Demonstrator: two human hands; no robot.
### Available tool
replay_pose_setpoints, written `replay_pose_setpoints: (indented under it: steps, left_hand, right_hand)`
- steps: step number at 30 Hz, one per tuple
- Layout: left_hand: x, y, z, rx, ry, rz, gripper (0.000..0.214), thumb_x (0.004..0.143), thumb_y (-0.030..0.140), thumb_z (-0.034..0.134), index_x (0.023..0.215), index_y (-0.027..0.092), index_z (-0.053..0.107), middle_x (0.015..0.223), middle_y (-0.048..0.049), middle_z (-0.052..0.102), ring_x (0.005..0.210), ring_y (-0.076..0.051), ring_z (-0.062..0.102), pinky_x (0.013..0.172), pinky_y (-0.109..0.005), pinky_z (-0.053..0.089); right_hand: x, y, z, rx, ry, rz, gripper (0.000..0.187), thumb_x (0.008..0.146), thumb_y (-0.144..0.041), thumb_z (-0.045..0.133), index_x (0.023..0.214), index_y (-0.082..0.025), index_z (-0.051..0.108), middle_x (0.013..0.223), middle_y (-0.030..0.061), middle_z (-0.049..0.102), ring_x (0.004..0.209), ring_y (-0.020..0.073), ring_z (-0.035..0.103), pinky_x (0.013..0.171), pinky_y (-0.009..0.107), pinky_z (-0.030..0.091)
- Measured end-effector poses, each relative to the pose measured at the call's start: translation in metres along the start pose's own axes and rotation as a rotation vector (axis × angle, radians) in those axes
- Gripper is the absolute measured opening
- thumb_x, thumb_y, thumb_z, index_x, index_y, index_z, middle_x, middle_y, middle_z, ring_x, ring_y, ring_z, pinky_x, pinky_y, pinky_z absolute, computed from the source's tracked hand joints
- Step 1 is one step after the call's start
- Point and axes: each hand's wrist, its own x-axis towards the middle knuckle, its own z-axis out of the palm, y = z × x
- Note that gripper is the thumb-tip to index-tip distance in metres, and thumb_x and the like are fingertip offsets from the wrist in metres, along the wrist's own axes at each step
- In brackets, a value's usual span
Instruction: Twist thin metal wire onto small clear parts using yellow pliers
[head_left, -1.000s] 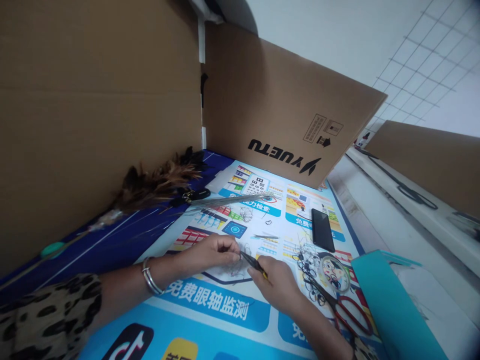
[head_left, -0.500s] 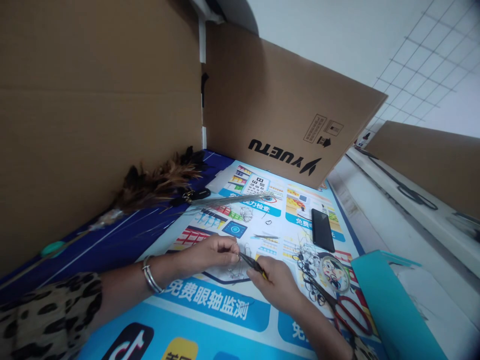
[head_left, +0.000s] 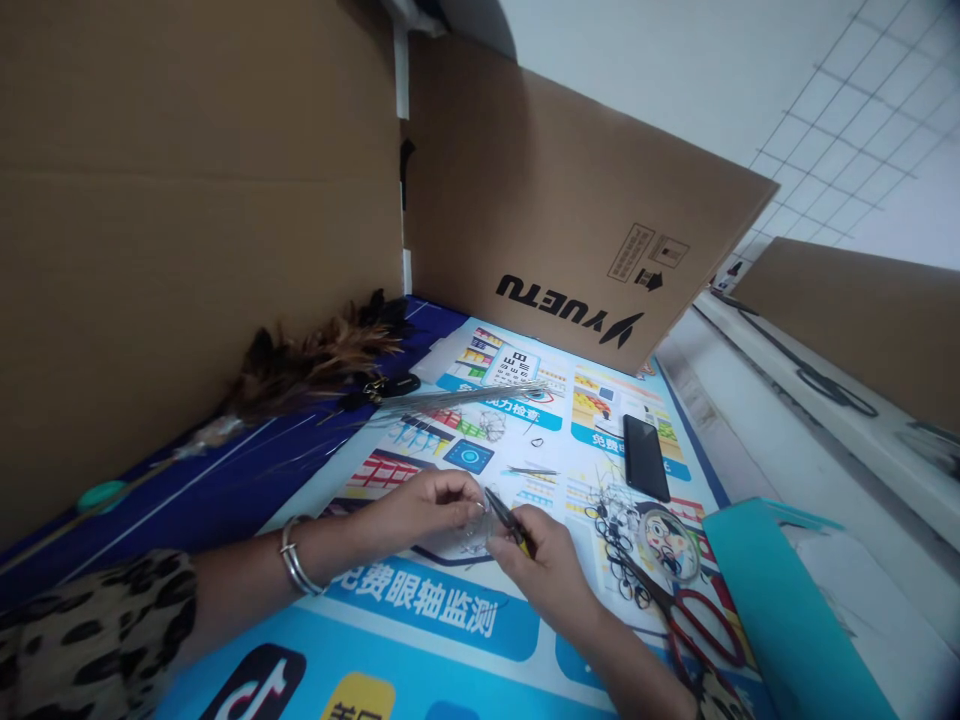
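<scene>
My left hand (head_left: 424, 508) is closed in a pinch on a thin bent wire piece (head_left: 474, 522) over a printed poster (head_left: 450, 610) on the table. A silver bangle (head_left: 294, 556) circles that wrist. My right hand (head_left: 549, 566) grips small black pliers (head_left: 504, 516) with a yellow handle. The tip of the pliers meets the wire at my left fingertips. More thin wire lies tangled on the poster just under both hands.
A feather duster (head_left: 300, 370) and a bundle of straight wires (head_left: 465, 399) lie behind. A black phone (head_left: 645, 458), red-handled scissors (head_left: 694, 630), a pile of small wire loops (head_left: 619, 530) and a teal folder (head_left: 780, 610) sit to the right. Cardboard panels (head_left: 570, 200) wall the back.
The pliers have tipped up slightly and both hands have shifted a little; the wire piece stays pinched between them.
</scene>
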Motion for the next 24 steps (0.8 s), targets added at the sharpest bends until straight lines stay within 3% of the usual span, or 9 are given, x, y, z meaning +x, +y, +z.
replay_pose_setpoints:
  steps: [6, 13, 19, 24]
  left_hand:
    - [-0.0024, 0.0007, 0.0053, -0.047, -0.012, -0.041, 0.018, 0.077, 0.031, 0.058, 0.076, 0.013, 0.057, 0.068, 0.0009, 0.055, 0.061, -0.01, 0.048, 0.058, -0.021, 0.038]
    - [-0.0027, 0.0014, 0.0064, -0.076, -0.072, -0.062, 0.02, 0.076, 0.032, 0.06, 0.079, 0.013, 0.058, 0.069, 0.0007, 0.055, 0.062, -0.01, 0.047, 0.057, -0.021, 0.037]
    - [-0.003, 0.0052, 0.0054, -0.069, -0.076, -0.015, 0.02, 0.082, 0.031, 0.053, 0.078, 0.013, 0.057, 0.068, 0.0007, 0.053, 0.062, -0.01, 0.046, 0.057, -0.02, 0.036]
    - [-0.0029, 0.0079, 0.0035, 0.036, -0.006, 0.056, 0.02, 0.083, 0.03, 0.051, 0.074, 0.013, 0.057, 0.07, 0.0, 0.052, 0.066, -0.011, 0.047, 0.06, -0.02, 0.037]
  right_hand:
    - [0.0003, -0.0069, 0.0037, 0.129, 0.008, 0.057, 0.013, 0.078, -0.029, 0.053, 0.074, -0.016, 0.052, 0.067, -0.0027, 0.047, 0.06, 0.0093, 0.042, 0.051, 0.019, 0.029]
    - [0.0002, -0.0072, 0.0032, 0.119, 0.012, 0.054, 0.016, 0.079, -0.029, 0.051, 0.071, -0.016, 0.05, 0.064, -0.0033, 0.044, 0.059, 0.009, 0.039, 0.051, 0.019, 0.028]
    - [-0.0002, -0.0059, 0.0028, 0.133, 0.002, 0.032, 0.02, 0.08, -0.031, 0.049, 0.067, -0.017, 0.043, 0.063, -0.0041, 0.039, 0.058, 0.0084, 0.037, 0.05, 0.019, 0.027]
    - [-0.0005, -0.0056, 0.0027, 0.129, 0.004, 0.029, 0.021, 0.08, -0.032, 0.049, 0.066, -0.017, 0.042, 0.062, -0.0043, 0.038, 0.058, 0.0083, 0.036, 0.05, 0.019, 0.027]
